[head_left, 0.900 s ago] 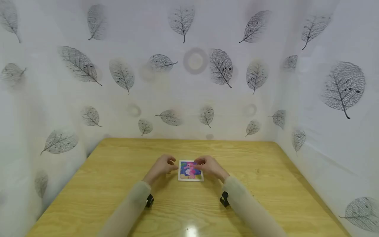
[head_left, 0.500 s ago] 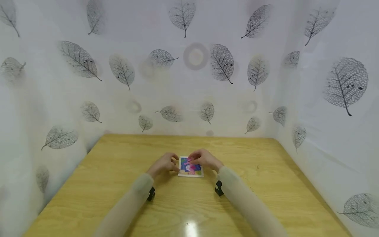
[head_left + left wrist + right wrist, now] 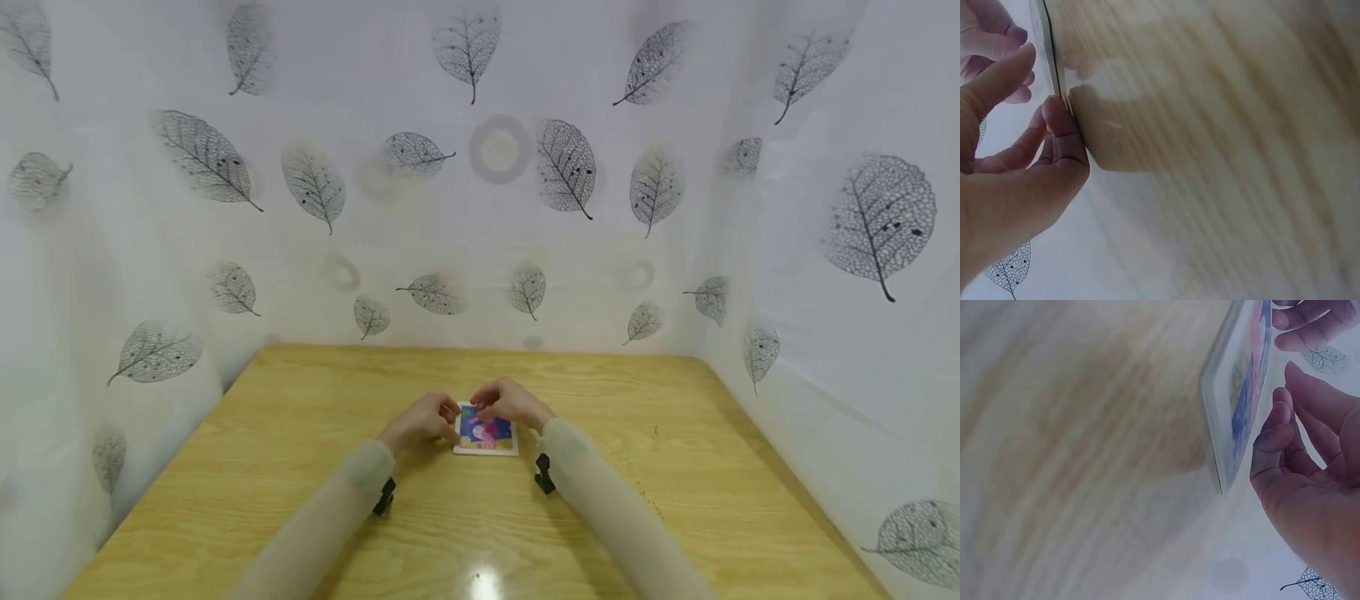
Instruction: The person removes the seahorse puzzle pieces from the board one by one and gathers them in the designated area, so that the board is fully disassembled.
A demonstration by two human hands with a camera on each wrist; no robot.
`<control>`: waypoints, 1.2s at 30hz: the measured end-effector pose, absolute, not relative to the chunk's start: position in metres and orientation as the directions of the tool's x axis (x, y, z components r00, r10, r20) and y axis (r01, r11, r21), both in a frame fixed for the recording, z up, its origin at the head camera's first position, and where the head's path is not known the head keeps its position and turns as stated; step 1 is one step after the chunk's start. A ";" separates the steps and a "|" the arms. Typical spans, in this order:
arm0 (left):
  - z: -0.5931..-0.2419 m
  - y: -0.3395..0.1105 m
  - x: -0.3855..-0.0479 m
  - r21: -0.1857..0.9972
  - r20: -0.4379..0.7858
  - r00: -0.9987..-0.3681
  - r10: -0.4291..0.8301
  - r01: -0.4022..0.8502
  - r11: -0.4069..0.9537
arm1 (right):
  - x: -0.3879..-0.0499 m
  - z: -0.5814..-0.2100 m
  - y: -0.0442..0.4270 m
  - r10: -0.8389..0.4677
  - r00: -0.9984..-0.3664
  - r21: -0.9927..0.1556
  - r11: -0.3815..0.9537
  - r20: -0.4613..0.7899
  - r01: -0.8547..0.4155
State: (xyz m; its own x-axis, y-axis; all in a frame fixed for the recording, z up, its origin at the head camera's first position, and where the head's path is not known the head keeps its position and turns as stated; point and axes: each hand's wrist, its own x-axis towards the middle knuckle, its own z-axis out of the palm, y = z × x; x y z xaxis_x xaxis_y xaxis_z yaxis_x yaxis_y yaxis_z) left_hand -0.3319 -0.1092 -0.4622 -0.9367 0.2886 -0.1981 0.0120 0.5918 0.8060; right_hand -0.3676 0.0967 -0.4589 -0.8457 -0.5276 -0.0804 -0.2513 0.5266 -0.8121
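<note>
A small square picture board (image 3: pixel 489 442) with a white border and a pink seahorse on blue lies flat on the wooden table, partly covered by my right hand. My left hand (image 3: pixel 422 419) is at the board's left edge, and in the left wrist view a digit of the left hand (image 3: pixel 1029 181) touches or nearly touches the board edge (image 3: pixel 1052 56). Above the upper part of the picture hovers my right hand (image 3: pixel 513 404), its fingers bent. The right wrist view shows the right hand (image 3: pixel 1316 450) apart from the board (image 3: pixel 1238 406), with nothing visible between thumb and fingers.
The wooden table (image 3: pixel 300 392) reaches back to a pale curtain (image 3: pixel 420 217) printed with leaves, which also runs along both sides. A dark wrist band (image 3: pixel 544 473) shows under the right sleeve, another dark band (image 3: pixel 385 497) under the left.
My right hand has moved left across the picture, from its right edge to its upper middle. The left hand has edged rightward to the board. The head view has shifted slightly.
</note>
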 end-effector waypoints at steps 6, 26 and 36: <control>-0.461 -0.108 -0.331 0.800 -0.215 -0.926 0.310 0.015 0.600 | -0.373 -0.456 0.096 -0.547 -0.832 -0.797 0.541 -0.091 -0.268; -0.461 -0.103 -0.323 0.791 -0.181 -0.939 0.291 0.037 0.610 | -0.374 -0.462 0.087 -0.569 -0.817 -0.721 0.605 -0.097 -0.336; -0.464 -0.105 -0.328 0.789 -0.174 -0.936 0.306 0.053 0.612 | -0.374 -0.460 0.089 -0.576 -0.803 -0.730 0.613 -0.152 -0.301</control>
State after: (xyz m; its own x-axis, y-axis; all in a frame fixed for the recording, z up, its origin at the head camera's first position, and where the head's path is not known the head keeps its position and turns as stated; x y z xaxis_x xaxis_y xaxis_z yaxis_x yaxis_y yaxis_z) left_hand -0.3282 -0.1046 -0.4640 -0.9361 0.3057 -0.1741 0.0532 0.6123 0.7888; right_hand -0.3736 0.0893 -0.4595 -0.8034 -0.5757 -0.1520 -0.3011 0.6131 -0.7304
